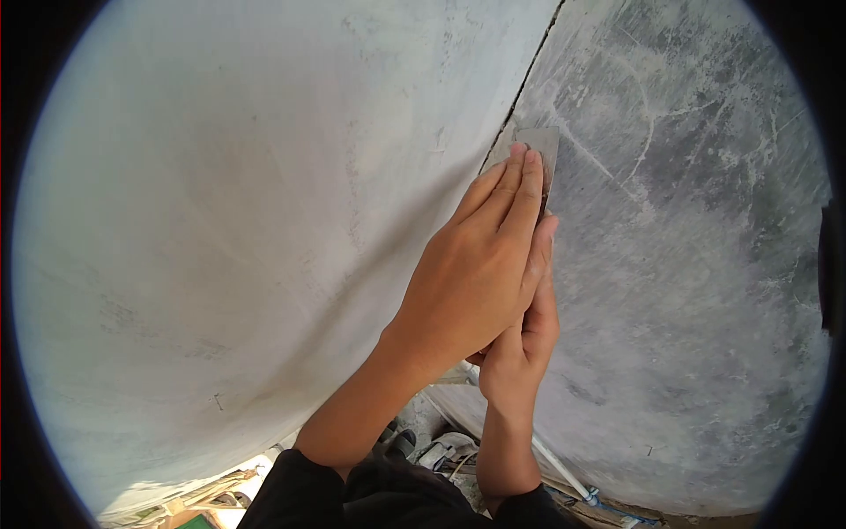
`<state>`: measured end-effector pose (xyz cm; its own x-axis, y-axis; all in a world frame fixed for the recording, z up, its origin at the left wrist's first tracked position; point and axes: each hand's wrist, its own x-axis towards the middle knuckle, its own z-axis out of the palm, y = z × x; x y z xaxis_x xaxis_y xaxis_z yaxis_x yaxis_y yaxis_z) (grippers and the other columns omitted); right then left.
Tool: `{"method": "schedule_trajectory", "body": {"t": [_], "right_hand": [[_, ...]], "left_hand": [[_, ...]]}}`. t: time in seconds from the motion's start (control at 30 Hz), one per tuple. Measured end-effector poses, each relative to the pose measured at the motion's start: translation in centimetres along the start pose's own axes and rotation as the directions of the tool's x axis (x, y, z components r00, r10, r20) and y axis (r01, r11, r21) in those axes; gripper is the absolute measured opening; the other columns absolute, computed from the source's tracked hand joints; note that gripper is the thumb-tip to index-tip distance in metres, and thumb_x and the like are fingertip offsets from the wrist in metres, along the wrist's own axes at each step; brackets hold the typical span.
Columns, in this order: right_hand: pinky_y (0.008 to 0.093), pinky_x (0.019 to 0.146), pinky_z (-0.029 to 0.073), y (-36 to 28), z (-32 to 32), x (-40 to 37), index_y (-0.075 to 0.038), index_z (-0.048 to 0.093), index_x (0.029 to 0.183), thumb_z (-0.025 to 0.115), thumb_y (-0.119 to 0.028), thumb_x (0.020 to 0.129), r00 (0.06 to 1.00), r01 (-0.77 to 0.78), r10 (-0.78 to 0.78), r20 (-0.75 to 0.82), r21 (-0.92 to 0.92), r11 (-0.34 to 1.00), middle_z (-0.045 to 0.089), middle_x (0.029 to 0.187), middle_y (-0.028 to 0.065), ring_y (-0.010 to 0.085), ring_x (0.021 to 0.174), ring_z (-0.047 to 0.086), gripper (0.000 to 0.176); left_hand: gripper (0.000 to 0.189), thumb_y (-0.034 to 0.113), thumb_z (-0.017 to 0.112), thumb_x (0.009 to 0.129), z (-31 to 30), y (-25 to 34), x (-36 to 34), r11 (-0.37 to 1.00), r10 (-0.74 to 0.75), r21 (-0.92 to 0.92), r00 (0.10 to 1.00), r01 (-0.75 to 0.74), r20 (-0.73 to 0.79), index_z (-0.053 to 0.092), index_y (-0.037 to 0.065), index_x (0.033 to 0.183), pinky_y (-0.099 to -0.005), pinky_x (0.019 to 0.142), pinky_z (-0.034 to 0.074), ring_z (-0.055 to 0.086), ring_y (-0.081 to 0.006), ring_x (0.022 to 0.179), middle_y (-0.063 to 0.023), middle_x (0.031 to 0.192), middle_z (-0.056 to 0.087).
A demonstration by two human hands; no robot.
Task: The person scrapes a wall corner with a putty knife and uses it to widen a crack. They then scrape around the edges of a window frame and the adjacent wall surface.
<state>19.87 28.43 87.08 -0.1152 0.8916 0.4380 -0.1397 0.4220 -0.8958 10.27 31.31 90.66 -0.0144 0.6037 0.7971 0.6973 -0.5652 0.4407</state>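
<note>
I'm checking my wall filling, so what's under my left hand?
A flat metal scraper pokes out past the fingertips of the left hand, pressed against the wall beside the seam. Its lower part is covered by the left hand and the right hand.

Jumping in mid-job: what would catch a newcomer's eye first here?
Both hands stacked at centre: the left hand presses flat fingers on a metal scraper blade, the right hand tucked beneath it. The blade sits against the dark corner seam, where a smooth pale wall on the left meets a mottled, scratched grey wall on the right.
</note>
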Motion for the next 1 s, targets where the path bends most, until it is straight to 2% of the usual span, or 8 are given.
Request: {"method": "schedule_trajectory", "body": {"t": [0.13, 0.3, 0.4, 0.47, 0.57, 0.7, 0.87, 1.0], "right_hand": [[0.0191, 0.047, 0.037, 0.3, 0.3, -0.1, -0.005, 0.022, 0.164, 0.046, -0.011, 0.109, 1.000, 0.003, -0.003, -0.002, -0.085, 0.996, 0.061, 0.093, -0.0003, 0.0011, 0.055, 0.046, 0.060], [0.0195, 0.046, 0.037, 0.6, 0.5, 0.1, -0.006, 0.023, 0.164, 0.047, -0.012, 0.109, 1.000, 0.015, -0.015, 0.006, -0.016, 1.000, 0.065, 0.097, 0.0018, 0.0010, 0.054, 0.045, 0.059], [0.0194, 0.044, 0.036, 0.4, 0.6, 0.2, -0.006, 0.023, 0.164, 0.048, -0.012, 0.109, 1.000, -0.004, 0.004, -0.022, 0.005, 1.000, 0.065, 0.097, 0.0029, 0.0010, 0.052, 0.045, 0.060], [0.0195, 0.044, 0.036, -0.5, 0.5, -0.8, -0.006, 0.024, 0.163, 0.048, -0.012, 0.109, 0.998, -0.059, 0.059, -0.002, 0.093, 0.994, 0.066, 0.099, 0.0037, 0.0015, 0.052, 0.045, 0.060], [0.0199, 0.043, 0.035, -0.1, 1.2, -0.8, -0.005, 0.024, 0.163, 0.047, -0.013, 0.110, 0.999, -0.005, 0.007, -0.052, 0.031, 1.000, 0.064, 0.094, 0.0026, 0.0013, 0.051, 0.045, 0.059], [0.0201, 0.042, 0.034, -0.4, 1.7, -1.1, -0.005, 0.022, 0.164, 0.046, -0.015, 0.110, 0.994, -0.041, 0.050, -0.095, 0.097, 0.994, 0.060, 0.085, -0.0001, 0.0010, 0.051, 0.044, 0.059], [0.0203, 0.042, 0.034, -0.1, 0.8, -1.0, -0.006, 0.022, 0.164, 0.046, -0.015, 0.110, 0.995, -0.091, 0.098, -0.030, 0.180, 0.979, 0.060, 0.086, 0.0000, 0.0013, 0.050, 0.044, 0.059], [0.0204, 0.042, 0.034, 0.1, 1.3, -0.3, -0.008, 0.023, 0.164, 0.046, -0.015, 0.110, 0.999, -0.046, 0.049, -0.022, 0.120, 0.992, 0.060, 0.087, -0.0001, 0.0015, 0.050, 0.043, 0.059]], "left_hand": [[0.052, 0.020, 0.053, 0.104, -0.2, -0.1, -0.2, 0.997, -0.069, -0.042, 0.997, 0.070, 0.018, 0.046, -0.012, 0.146, -0.0457, 0.111, 0.045, 0.052, -0.0418, 0.136, -0.0301, 0.145, 0.054], [0.054, 0.020, 0.053, 0.104, 0.2, -0.3, -0.7, 0.998, 0.006, 0.059, 1.000, -0.008, 0.022, 0.045, -0.011, 0.147, -0.0459, 0.113, 0.045, 0.052, -0.0417, 0.136, -0.0300, 0.145, 0.054], [0.053, 0.020, 0.053, 0.104, -0.2, -0.1, 0.2, 0.997, -0.081, -0.010, 0.997, 0.081, 0.006, 0.045, -0.011, 0.147, -0.0460, 0.113, 0.044, 0.051, -0.0411, 0.137, -0.0292, 0.146, 0.053], [0.053, 0.020, 0.052, 0.104, -0.1, 0.3, -0.4, 0.999, -0.034, -0.008, 0.999, 0.034, 0.031, 0.045, -0.012, 0.146, -0.0455, 0.113, 0.045, 0.050, -0.0403, 0.138, -0.0286, 0.147, 0.053], [0.052, 0.021, 0.052, 0.105, -0.4, 0.1, -0.4, 1.000, -0.008, 0.010, 0.999, 0.007, 0.039, 0.046, -0.012, 0.146, -0.0449, 0.113, 0.045, 0.049, -0.0395, 0.139, -0.0279, 0.147, 0.053], [0.053, 0.022, 0.051, 0.105, -0.2, 0.1, -0.7, 1.000, 0.003, 0.008, 0.999, -0.003, 0.040, 0.046, -0.011, 0.146, -0.0439, 0.113, 0.045, 0.048, -0.0389, 0.140, -0.0270, 0.147, 0.053], [0.052, 0.021, 0.051, 0.105, 0.1, 0.6, -0.8, 0.999, -0.023, 0.044, 0.999, 0.022, 0.038, 0.046, -0.011, 0.146, -0.0431, 0.113, 0.044, 0.048, -0.0385, 0.140, -0.0276, 0.148, 0.052], [0.054, 0.021, 0.050, 0.105, -0.9, 0.2, 0.8, 0.998, -0.062, 0.033, 0.998, 0.061, 0.024, 0.044, -0.011, 0.147, -0.0435, 0.114, 0.044, 0.048, -0.0381, 0.140, -0.0280, 0.148, 0.051]]}}
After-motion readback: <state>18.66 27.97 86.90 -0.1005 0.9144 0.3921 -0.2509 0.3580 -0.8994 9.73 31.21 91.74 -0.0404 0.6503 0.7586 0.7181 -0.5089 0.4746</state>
